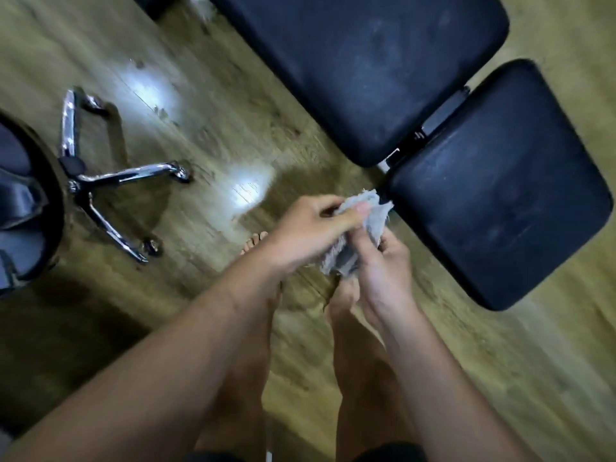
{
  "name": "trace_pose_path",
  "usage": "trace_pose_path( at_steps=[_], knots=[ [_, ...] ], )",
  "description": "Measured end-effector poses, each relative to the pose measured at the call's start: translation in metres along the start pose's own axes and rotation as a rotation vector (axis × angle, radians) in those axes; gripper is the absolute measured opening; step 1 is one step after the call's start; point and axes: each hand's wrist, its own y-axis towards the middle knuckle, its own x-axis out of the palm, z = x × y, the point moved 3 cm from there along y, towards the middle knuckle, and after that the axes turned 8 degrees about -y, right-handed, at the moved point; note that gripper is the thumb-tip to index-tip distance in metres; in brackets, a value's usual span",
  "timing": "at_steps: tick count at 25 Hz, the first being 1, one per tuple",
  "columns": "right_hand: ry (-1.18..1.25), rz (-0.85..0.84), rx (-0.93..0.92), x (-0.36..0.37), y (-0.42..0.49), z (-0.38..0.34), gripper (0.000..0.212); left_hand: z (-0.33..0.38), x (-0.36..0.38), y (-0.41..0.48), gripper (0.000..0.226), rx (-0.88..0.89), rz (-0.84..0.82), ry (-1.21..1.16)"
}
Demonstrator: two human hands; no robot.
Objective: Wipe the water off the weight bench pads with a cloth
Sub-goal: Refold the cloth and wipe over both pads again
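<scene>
A crumpled grey cloth (363, 228) is held between both my hands above the floor, just left of the bench. My left hand (310, 231) grips its upper part with fingers curled over it. My right hand (383, 271) grips its lower part from below. The black weight bench stands to the right: a long back pad (376, 65) at the top and a shorter seat pad (500, 191) below it, both with faint dull smears. Neither hand touches a pad.
A swivel chair with a chrome star base (110, 175) and dark seat (23, 201) stands at the left. The wooden floor (206, 135) shows bright light reflections. My bare feet (343, 301) stand under my hands, close to the bench's near corner.
</scene>
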Motion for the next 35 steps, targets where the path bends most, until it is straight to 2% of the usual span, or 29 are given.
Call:
trace_pose_path(
  at_steps=[2, 3, 5, 7, 10, 13, 15, 18, 22, 23, 25, 27, 30, 32, 35],
  knots=[
    [-0.140, -0.051, -0.094, -0.015, 0.004, -0.020, 0.011, 0.006, 0.022, -0.005, 0.046, -0.105, -0.075, -0.137],
    [-0.172, -0.087, -0.117, -0.022, 0.007, -0.030, 0.016, 0.010, 0.030, -0.004, 0.050, -0.132, -0.087, -0.205],
    [-0.099, -0.168, -0.078, -0.044, 0.012, -0.041, 0.032, 0.020, 0.050, -0.003, 0.049, -0.138, -0.136, -0.315],
    [0.033, -0.220, -0.075, -0.077, 0.015, -0.047, 0.031, 0.027, 0.075, 0.001, 0.039, -0.129, -0.134, -0.331],
    [0.065, -0.138, -0.117, -0.139, 0.022, -0.054, 0.017, 0.026, 0.103, 0.016, 0.028, -0.125, -0.015, -0.325],
    [0.136, -0.061, -0.100, -0.188, 0.030, -0.056, 0.008, 0.030, 0.125, 0.028, 0.015, -0.109, -0.010, -0.382],
    [0.094, -0.007, -0.136, -0.214, 0.035, -0.055, 0.009, 0.034, 0.142, 0.032, 0.007, -0.076, -0.007, -0.400],
    [0.011, 0.047, -0.224, -0.241, 0.034, -0.051, 0.012, 0.032, 0.169, 0.036, 0.017, -0.068, -0.018, -0.335],
    [-0.050, 0.094, -0.323, -0.255, 0.027, -0.052, 0.011, 0.012, 0.181, 0.048, 0.009, -0.161, 0.159, -0.028],
    [-0.035, 0.106, -0.324, -0.259, 0.026, -0.052, 0.011, 0.009, 0.183, 0.049, 0.005, -0.201, 0.197, -0.029],
    [0.007, 0.108, -0.307, -0.266, 0.027, -0.050, 0.012, 0.004, 0.191, 0.050, 0.010, -0.270, 0.194, -0.184],
    [0.071, 0.071, -0.299, -0.271, 0.028, -0.050, 0.014, 0.005, 0.204, 0.049, 0.003, -0.292, 0.114, -0.290],
    [0.259, -0.016, -0.272, -0.275, 0.027, -0.056, 0.015, 0.002, 0.215, 0.055, 0.019, -0.299, 0.067, -0.109],
    [0.424, -0.113, -0.206, -0.275, 0.027, -0.058, 0.019, 0.000, 0.222, 0.057, 0.025, -0.371, 0.029, -0.080],
    [0.640, -0.296, -0.084, -0.268, 0.027, -0.050, 0.045, -0.002, 0.247, 0.053, 0.035, -0.506, -0.148, -0.312]
  ],
)
